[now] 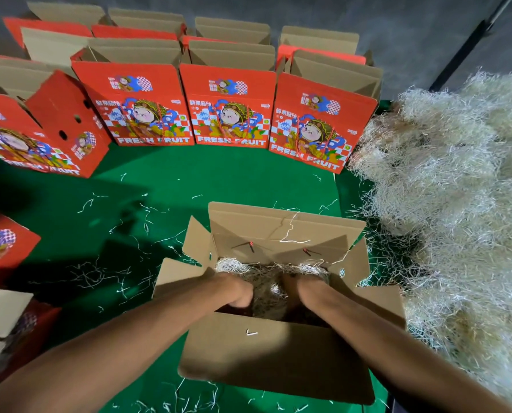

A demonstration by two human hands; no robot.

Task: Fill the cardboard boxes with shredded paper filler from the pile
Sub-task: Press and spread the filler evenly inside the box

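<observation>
Both hands, left hand (239, 289) and right hand (301, 289), sit inside the open box (274, 356) at lower centre, fingers curled into filler (274, 271); pile (457, 204) lies frame-right, nearer the right hand.

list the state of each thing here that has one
near box: flaps open, partly filled
filler in box: pressed under both hands
left hand: inside box, fingers curled into filler
right hand: inside box, fingers hidden
pile: loose, right of box
far boxes: upright, tops open
</observation>
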